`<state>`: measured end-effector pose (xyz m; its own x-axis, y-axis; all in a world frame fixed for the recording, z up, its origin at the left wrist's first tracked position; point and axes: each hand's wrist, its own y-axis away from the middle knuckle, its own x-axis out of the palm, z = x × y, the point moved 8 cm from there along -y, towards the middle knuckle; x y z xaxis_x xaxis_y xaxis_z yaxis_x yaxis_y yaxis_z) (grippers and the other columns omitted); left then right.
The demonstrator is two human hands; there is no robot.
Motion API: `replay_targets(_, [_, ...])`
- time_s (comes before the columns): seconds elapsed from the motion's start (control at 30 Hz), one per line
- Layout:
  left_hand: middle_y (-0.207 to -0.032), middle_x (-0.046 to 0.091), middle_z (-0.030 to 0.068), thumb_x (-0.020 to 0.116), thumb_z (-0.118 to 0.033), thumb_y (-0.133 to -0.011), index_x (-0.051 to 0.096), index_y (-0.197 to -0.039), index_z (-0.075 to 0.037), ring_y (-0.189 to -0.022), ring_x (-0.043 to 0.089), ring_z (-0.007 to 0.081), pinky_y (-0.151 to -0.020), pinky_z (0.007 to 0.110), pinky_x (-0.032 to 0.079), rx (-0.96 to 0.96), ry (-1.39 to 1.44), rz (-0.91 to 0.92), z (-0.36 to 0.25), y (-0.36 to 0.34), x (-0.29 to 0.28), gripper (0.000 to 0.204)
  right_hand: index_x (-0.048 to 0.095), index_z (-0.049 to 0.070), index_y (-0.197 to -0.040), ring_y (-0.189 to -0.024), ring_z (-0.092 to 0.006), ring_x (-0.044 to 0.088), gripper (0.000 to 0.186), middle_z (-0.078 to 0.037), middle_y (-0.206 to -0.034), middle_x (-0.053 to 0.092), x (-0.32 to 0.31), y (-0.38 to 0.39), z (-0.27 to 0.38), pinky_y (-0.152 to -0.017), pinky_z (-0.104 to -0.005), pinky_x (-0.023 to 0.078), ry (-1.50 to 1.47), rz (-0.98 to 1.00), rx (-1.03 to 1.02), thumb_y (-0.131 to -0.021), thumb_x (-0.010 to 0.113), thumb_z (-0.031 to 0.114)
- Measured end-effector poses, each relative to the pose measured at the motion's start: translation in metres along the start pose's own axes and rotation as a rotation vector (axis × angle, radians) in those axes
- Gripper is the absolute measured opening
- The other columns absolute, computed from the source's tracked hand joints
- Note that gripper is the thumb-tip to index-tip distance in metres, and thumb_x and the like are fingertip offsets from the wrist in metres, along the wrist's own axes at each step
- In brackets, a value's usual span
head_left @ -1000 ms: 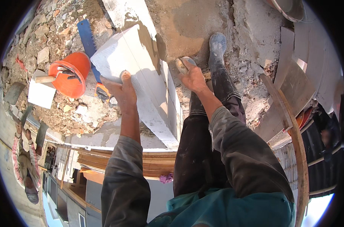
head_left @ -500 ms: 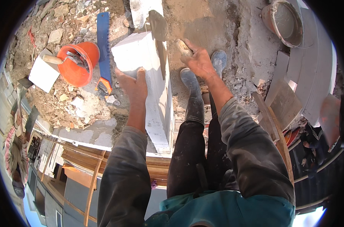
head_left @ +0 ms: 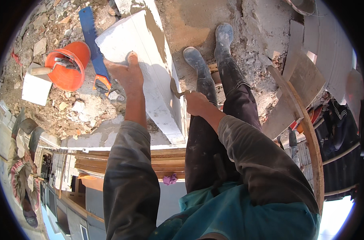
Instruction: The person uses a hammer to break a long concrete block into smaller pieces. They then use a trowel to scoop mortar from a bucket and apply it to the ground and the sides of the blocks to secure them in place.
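My left hand (head_left: 129,78) grips the left edge of a long white block (head_left: 150,68), thumb on its top and fingers partly hidden down its side. In my right hand (head_left: 198,104), fingers closed round the grip, is a trowel (head_left: 174,87). The trowel's blade is seen nearly edge-on at the block's right face, close to its near end. Grey mortar (head_left: 154,30) covers part of that face farther away. A thin line runs along the block's top.
Left of the block lie a blue handsaw (head_left: 92,44) with an orange handle, an orange bucket (head_left: 70,78) holding tools, and a white offcut (head_left: 36,90) on rubble. Boards (head_left: 294,96) lean at right. Another person (head_left: 24,160) is at far left; a mortar bucket (head_left: 304,5) is at far right.
My right hand has drawn the trowel toward me, from the block's far part to near its close end. My left hand still grips the block. The view has shifted and my boots stand farther apart.
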<state>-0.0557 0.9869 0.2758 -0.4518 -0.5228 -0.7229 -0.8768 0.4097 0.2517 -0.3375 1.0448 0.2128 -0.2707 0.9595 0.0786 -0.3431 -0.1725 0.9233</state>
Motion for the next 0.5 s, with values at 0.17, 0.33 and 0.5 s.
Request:
replay_targets(0.17, [-0.126,0.051,0.0256,0.065,-0.011,-0.081,0.025,-0.137,0.014,-0.116,0.054,0.0297,-0.099,0.038,0.042,-0.068,0.029,0.036,-0.01,0.001,0.004,0.073,0.06,-0.002,-0.116,-0.095,-0.0337,0.066,0.044,-0.025,-0.1,0.067,-0.031,-0.026,-0.043,-0.081,-0.0399,0.052,-0.465,-0.09,0.082,-0.074,0.062,0.015])
replay_targets(0.33, [-0.115,0.056,0.024,0.072,-0.011,-0.072,0.039,-0.127,0.01,-0.107,0.059,0.0364,-0.097,0.043,0.044,-0.098,0.041,-0.008,-0.003,0.006,0.001,0.067,0.06,0.0,-0.124,-0.066,-0.019,0.061,0.05,-0.012,-0.079,0.064,-0.145,-0.005,0.011,-0.057,-0.0319,0.048,-0.604,-0.361,-0.108,-0.076,0.064,0.012])
replay_targets(0.5, [-0.119,0.053,0.0242,0.073,-0.019,-0.072,0.035,-0.133,0.008,-0.114,0.051,0.0398,-0.102,0.052,0.033,-0.117,-0.025,-0.058,0.01,0.004,0.0,0.077,0.051,0.007,-0.137,-0.062,-0.0076,0.054,0.059,-0.002,-0.083,0.061,-0.173,0.039,0.023,-0.05,-0.0239,0.044,-1.066,-0.349,-0.269,-0.08,0.062,0.002])
